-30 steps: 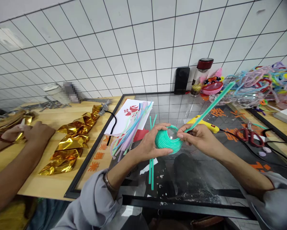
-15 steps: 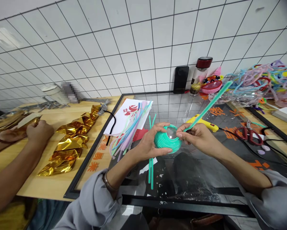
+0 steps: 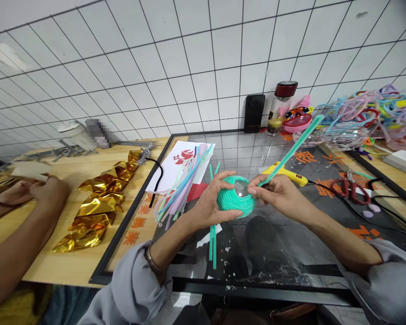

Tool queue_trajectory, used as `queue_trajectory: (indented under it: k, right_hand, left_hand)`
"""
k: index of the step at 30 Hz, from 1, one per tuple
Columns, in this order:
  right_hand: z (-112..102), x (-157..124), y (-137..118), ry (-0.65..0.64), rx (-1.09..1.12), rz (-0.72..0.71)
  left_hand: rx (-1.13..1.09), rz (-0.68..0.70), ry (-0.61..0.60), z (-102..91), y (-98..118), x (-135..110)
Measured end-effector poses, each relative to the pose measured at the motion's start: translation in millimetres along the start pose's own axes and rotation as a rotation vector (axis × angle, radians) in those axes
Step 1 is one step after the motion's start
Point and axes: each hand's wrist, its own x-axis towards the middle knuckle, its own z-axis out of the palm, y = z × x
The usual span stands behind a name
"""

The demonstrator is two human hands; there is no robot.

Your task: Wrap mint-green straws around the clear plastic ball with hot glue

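Note:
A clear ball wrapped in rows of turquoise pipe cleaner (image 3: 235,205) is gripped in my left hand (image 3: 211,198), thumb below and fingers above. Its upper part is bare and see-through. Between the thumb and fingers of my right hand (image 3: 273,189) is a turquoise pipe cleaner (image 3: 296,146), pinched near its lower end at the ball's bare opening. The free length slants up to the right. Beneath the ball, more turquoise pipe cleaners (image 3: 212,248) lie on the dark glossy board.
A yellow glue gun (image 3: 287,176) lies behind my right hand, with red-handled scissors (image 3: 352,187) farther right. Loose pipe cleaners (image 3: 185,185) rest on white paper. A phone (image 3: 254,113) and glass bottle (image 3: 279,108) stand by the wall. At left, a co-worker's hands (image 3: 50,189) are near gold foil (image 3: 101,203).
My hands and the ball keep nearly the same pose; the pipe cleaner's free tip shifts slightly left. The co-worker's hands move a little left, and the pale piece they hold is turned.

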Motion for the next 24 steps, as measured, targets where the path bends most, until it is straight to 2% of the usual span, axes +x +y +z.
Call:
queue_trajectory:
  k: [8, 19, 24]
  right_hand:
    - [1.3, 0.5, -0.6, -0.002, 0.054, -0.028]
    - [0.0, 0.6, 1.0, 0.005, 0.075, 0.001]
    - [0.0, 1.1, 1.0, -0.009, 0.082, -0.024]
  left_hand:
    - [-0.001, 0.021, -0.014, -0.1, -2.4, -0.9]
    - [-0.041, -0.023, 0.014, 2.3, -3.0, -0.3]
    - [-0.028, -0.134, 0.017, 1.8, -2.6, -1.8]
